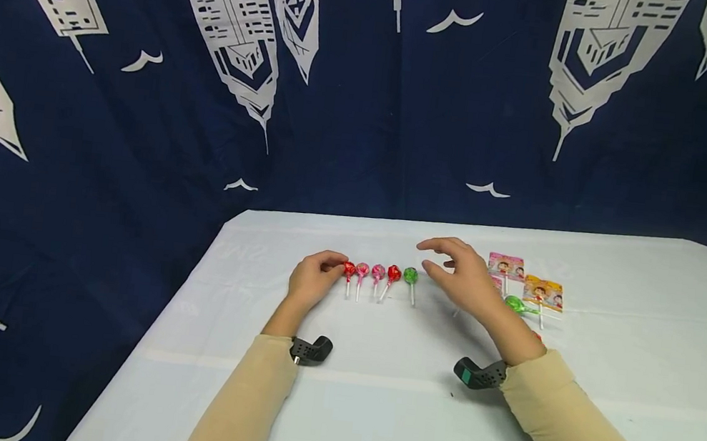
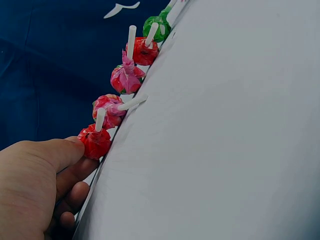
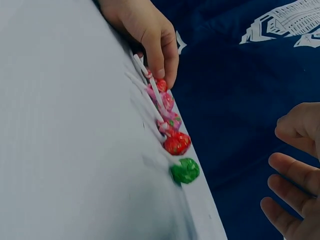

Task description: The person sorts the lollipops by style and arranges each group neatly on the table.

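Several wrapped lollipops lie in a side-by-side row on the white table, their sticks toward the person. My left hand (image 1: 311, 279) pinches the red lollipop (image 2: 94, 142) at the row's left end between thumb and forefinger. Beside it come two pink lollipops (image 1: 363, 270) (image 1: 377, 272), then a second red lollipop (image 1: 394, 274). A green lollipop (image 3: 185, 171) forms the right end. Just right of that one, my right hand (image 1: 466, 279) hovers above the table, thumb and fingers spread apart, holding nothing.
Behind and beside the right forearm lie a pink printed packet (image 1: 507, 265), an orange printed packet (image 1: 544, 293) and another green lollipop (image 1: 516, 304), partly overlapping. The arm hides part of this group. A dark blue patterned curtain (image 1: 349, 141) hangs beyond the white table (image 1: 371, 423).
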A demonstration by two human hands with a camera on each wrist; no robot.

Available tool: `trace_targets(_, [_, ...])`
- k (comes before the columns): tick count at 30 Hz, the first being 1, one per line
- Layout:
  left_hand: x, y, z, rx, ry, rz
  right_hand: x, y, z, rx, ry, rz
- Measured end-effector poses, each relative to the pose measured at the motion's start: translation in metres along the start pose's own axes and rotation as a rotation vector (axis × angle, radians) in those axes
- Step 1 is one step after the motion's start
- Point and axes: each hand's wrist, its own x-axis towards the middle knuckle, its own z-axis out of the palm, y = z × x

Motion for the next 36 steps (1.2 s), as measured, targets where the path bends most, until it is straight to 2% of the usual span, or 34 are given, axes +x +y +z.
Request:
trace_targets(18, [0.000,-0.003,0.000,-0.002,0.000,0.008,-0.037,0.029,-0.047,-0.094,-0.050,0.055])
trace_targets(28, [0.001,-0.001,0.000,-0.009,0.004,0.021,-0.040,0.044,-0.069,-0.102,-0.135,0.056])
trace_targets(36, [0.001,-0.002,0.000,-0.011,0.010,0.016,-0.040,0.065,-0.086,-0.137,-0.242,0.156])
